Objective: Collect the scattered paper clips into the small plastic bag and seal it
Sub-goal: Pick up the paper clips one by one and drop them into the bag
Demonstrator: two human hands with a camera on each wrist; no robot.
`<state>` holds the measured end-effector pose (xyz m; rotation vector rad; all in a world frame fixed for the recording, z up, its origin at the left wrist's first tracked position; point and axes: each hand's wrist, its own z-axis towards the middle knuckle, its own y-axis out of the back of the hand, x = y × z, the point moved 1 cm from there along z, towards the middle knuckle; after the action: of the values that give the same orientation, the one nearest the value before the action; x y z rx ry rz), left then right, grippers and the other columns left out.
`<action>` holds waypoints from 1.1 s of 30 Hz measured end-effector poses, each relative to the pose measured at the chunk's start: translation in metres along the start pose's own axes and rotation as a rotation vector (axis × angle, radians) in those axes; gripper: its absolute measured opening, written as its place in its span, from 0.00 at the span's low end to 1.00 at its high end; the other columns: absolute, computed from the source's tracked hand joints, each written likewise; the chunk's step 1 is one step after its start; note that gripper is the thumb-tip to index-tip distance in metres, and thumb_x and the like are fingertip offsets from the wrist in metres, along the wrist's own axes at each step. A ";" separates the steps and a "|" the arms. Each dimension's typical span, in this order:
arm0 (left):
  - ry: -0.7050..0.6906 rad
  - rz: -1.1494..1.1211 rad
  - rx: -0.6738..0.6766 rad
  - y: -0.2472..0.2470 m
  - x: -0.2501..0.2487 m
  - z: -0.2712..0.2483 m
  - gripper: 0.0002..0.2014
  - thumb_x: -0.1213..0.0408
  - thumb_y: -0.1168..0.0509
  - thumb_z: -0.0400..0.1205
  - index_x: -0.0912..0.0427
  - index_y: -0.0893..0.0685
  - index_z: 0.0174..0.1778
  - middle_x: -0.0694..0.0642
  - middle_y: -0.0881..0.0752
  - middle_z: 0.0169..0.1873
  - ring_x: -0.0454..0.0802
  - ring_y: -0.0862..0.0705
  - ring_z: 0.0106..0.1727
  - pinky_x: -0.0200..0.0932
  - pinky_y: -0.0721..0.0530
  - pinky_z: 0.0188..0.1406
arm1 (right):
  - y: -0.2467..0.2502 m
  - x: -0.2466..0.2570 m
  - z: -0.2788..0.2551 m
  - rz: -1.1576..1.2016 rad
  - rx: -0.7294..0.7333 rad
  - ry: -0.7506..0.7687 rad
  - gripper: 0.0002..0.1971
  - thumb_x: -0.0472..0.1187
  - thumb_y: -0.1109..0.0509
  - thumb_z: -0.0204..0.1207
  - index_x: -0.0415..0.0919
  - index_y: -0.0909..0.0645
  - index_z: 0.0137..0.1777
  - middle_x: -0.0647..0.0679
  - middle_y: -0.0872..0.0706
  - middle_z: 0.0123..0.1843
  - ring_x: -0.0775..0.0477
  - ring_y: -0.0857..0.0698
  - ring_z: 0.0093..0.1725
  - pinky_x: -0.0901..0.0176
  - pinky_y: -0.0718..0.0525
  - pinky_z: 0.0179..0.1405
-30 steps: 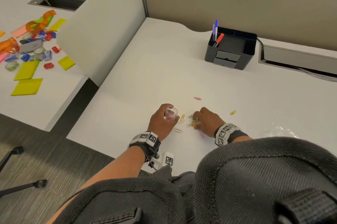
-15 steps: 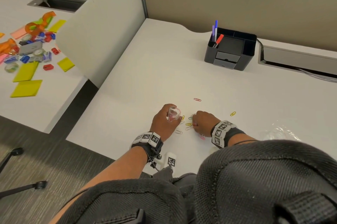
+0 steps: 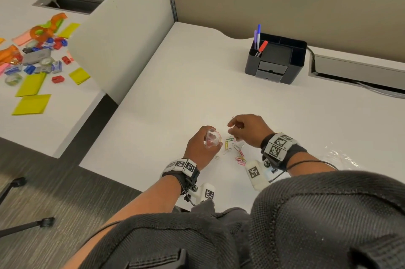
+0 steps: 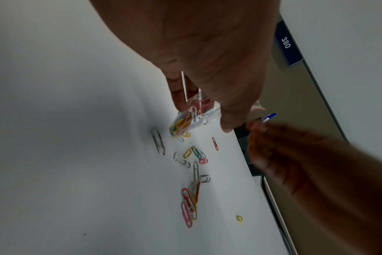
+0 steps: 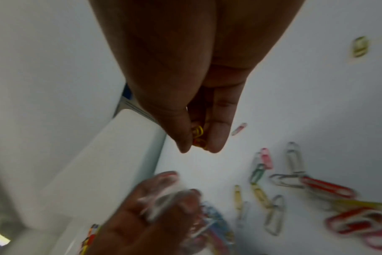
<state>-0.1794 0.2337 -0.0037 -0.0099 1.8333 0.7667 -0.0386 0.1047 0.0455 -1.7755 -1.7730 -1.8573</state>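
Note:
My left hand (image 3: 205, 141) grips the small clear plastic bag (image 3: 212, 140) upright just above the white desk (image 3: 197, 84); several coloured clips lie inside the bag (image 4: 191, 117). My right hand (image 3: 235, 127) hovers beside the bag's mouth, slightly beyond it, with yellow and red paper clips (image 5: 199, 135) pinched between thumb and fingers. Below and between the hands, several loose paper clips (image 3: 233, 150) lie scattered on the desk, and they show closer in the left wrist view (image 4: 192, 174). A single red clip (image 4: 215, 143) and a yellow clip (image 4: 239, 218) lie apart from the pile.
A black desk organiser (image 3: 276, 60) with pens stands at the back. A crinkled clear plastic sheet (image 3: 337, 154) lies to the right. A white partition (image 3: 122, 34) walls off the left, with stationery on the neighbouring desk (image 3: 32, 60). The desk's front edge runs just under my wrists.
My right hand has risen from the pile of clips and moved away from me, level with the bag's mouth, with clips pinched in it. The left hand has kept the bag in place.

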 end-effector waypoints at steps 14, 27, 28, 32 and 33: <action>-0.044 0.002 0.005 -0.008 -0.007 0.003 0.21 0.55 0.27 0.75 0.45 0.24 0.63 0.48 0.14 0.53 0.47 0.16 0.52 0.32 0.19 0.47 | 0.018 0.010 -0.004 -0.172 -0.137 0.068 0.09 0.41 0.34 0.81 0.43 0.13 0.54 0.50 0.09 0.49 0.48 0.11 0.47 0.56 0.16 0.52; -0.007 0.017 0.002 -0.005 0.000 -0.002 0.21 0.56 0.27 0.76 0.47 0.23 0.64 0.48 0.14 0.52 0.46 0.15 0.51 0.26 0.25 0.42 | -0.007 -0.084 -0.017 -0.418 -0.062 -0.298 0.14 0.44 0.37 0.83 0.39 0.22 0.64 0.41 0.23 0.63 0.39 0.19 0.61 0.52 0.21 0.56; -0.008 0.018 0.004 -0.005 -0.001 -0.003 0.21 0.56 0.27 0.76 0.47 0.23 0.64 0.48 0.14 0.52 0.46 0.15 0.51 0.26 0.25 0.42 | -0.015 -0.078 -0.017 -0.440 -0.042 -0.244 0.13 0.43 0.39 0.84 0.38 0.21 0.63 0.41 0.22 0.62 0.40 0.19 0.59 0.54 0.21 0.54; -0.004 0.014 -0.005 -0.004 0.000 -0.006 0.21 0.55 0.26 0.76 0.46 0.23 0.63 0.48 0.13 0.52 0.46 0.15 0.51 0.33 0.20 0.48 | -0.036 -0.058 -0.016 -0.508 0.016 -0.085 0.13 0.37 0.45 0.84 0.36 0.19 0.59 0.40 0.20 0.58 0.40 0.17 0.55 0.56 0.21 0.48; -0.005 0.011 -0.012 -0.002 0.001 -0.007 0.20 0.55 0.26 0.76 0.45 0.23 0.63 0.48 0.13 0.52 0.46 0.15 0.51 0.36 0.18 0.49 | -0.033 -0.058 -0.015 -0.503 -0.018 -0.095 0.14 0.36 0.45 0.84 0.36 0.19 0.60 0.40 0.20 0.58 0.39 0.17 0.56 0.55 0.20 0.50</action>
<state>-0.1847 0.2292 -0.0036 -0.0056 1.8253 0.7849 -0.0499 0.0693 -0.0114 -1.5440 -2.4256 -1.9671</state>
